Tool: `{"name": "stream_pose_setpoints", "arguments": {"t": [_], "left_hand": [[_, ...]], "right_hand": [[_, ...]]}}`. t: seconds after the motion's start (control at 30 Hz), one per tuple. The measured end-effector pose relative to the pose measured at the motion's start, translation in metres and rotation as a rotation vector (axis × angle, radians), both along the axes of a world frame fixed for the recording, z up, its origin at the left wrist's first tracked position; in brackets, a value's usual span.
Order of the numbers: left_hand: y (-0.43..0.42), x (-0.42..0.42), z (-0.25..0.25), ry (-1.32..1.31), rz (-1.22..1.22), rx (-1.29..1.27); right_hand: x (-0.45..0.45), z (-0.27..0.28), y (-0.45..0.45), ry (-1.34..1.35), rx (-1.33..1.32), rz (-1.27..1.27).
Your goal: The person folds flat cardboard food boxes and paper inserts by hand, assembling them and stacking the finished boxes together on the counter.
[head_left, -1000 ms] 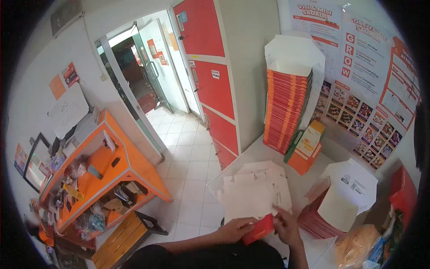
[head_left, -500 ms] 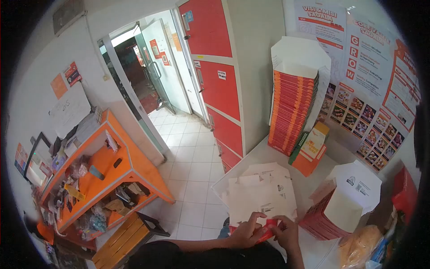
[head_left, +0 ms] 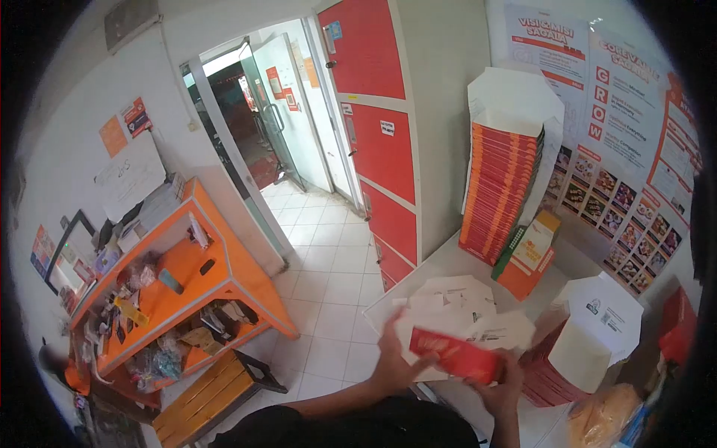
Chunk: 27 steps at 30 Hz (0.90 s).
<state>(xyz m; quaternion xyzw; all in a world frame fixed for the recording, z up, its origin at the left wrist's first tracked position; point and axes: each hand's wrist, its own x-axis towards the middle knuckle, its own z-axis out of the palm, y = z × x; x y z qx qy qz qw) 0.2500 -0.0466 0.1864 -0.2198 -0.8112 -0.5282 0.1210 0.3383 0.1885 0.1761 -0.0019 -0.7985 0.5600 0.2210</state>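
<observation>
Both my hands hold a white and red cardboard box piece (head_left: 457, 357), slightly blurred, above the front of the white table (head_left: 388, 302). My left hand (head_left: 394, 361) grips its left side, and my right hand (head_left: 506, 384) has its fingers closed on the right end of the red panel. Behind it lie flat white cardboard sheets (head_left: 455, 293). To the right stands a stack of nested red boxes with white insides (head_left: 571, 351). A taller stack of red and orange boxes (head_left: 497, 194) rises farther back, beside an orange and green carton (head_left: 529, 254).
Red lockers (head_left: 385, 149) stand beyond the table, next to an open glass door (head_left: 276, 112). On the left are a cluttered orange desk (head_left: 246, 280) and a wooden bench (head_left: 205, 396). A plastic-wrapped item (head_left: 603, 418) lies at the lower right. Posters cover the right wall.
The cardboard piece has been lifted and turned, so its long red panel now shows. My hands have moved apart and up with it. The view has shifted slightly left.
</observation>
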Motion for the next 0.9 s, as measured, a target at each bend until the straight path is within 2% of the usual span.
{"name": "stream_pose_setpoints", "arguments": {"t": [0.07, 0.1, 0.17, 0.2, 0.23, 0.3, 0.33, 0.37, 0.43, 0.5, 0.6, 0.7, 0.8, 0.83, 0.9], "left_hand": [[-0.01, -0.008, -0.007, -0.085, 0.143, 0.182], [-0.019, -0.012, -0.009, -0.159, 0.009, 0.248], [-0.036, -0.015, -0.014, -0.593, -0.243, 0.276], [-0.041, -0.016, -0.014, -0.805, -0.369, 0.292], [-0.035, -0.009, 0.002, -0.821, -0.353, 0.35], [-0.024, 0.001, 0.025, -0.879, -0.294, 0.455], [-0.018, 0.0, 0.027, -0.921, -0.251, 0.499], [-0.012, 0.001, 0.014, -0.855, -0.254, 0.572], [0.001, 0.007, 0.017, -0.981, -0.231, 0.762], [0.009, 0.014, 0.029, -1.124, -0.228, 0.971], [0.008, 0.012, 0.002, -1.063, -0.256, 1.032], [0.015, 0.014, 0.008, -1.055, -0.169, 1.139], [0.012, 0.012, 0.03, -1.229, -0.163, 1.123], [0.011, 0.011, 0.024, -1.214, -0.19, 1.09], [0.01, 0.007, 0.008, -1.181, -0.247, 1.031]], "right_hand": [[-0.006, -0.019, 0.014, -0.017, -0.451, -0.015], [-0.01, -0.016, 0.014, -0.053, -0.705, 0.014], [-0.017, -0.022, 0.009, -0.091, -1.133, 0.046], [-0.021, -0.037, 0.002, -0.119, -1.007, -0.021], [-0.023, -0.046, -0.01, -0.141, -0.879, -0.085], [-0.025, -0.047, -0.033, -0.098, -0.858, -0.135], [-0.023, -0.031, -0.044, 0.023, -0.491, -0.072], [-0.017, -0.014, -0.053, 0.14, -0.128, -0.012], [-0.02, -0.007, -0.06, 0.334, 0.276, 0.091], [-0.024, -0.011, -0.062, 0.493, 0.361, 0.181], [-0.025, -0.014, -0.057, 0.304, 0.142, 0.099], [-0.026, 0.002, -0.06, 0.399, 0.267, 0.193], [-0.03, -0.003, -0.059, 0.428, 0.329, 0.177], [-0.03, -0.005, -0.059, 0.429, 0.342, 0.156], [-0.027, 0.0, -0.065, 0.392, 0.206, 0.048]]}}
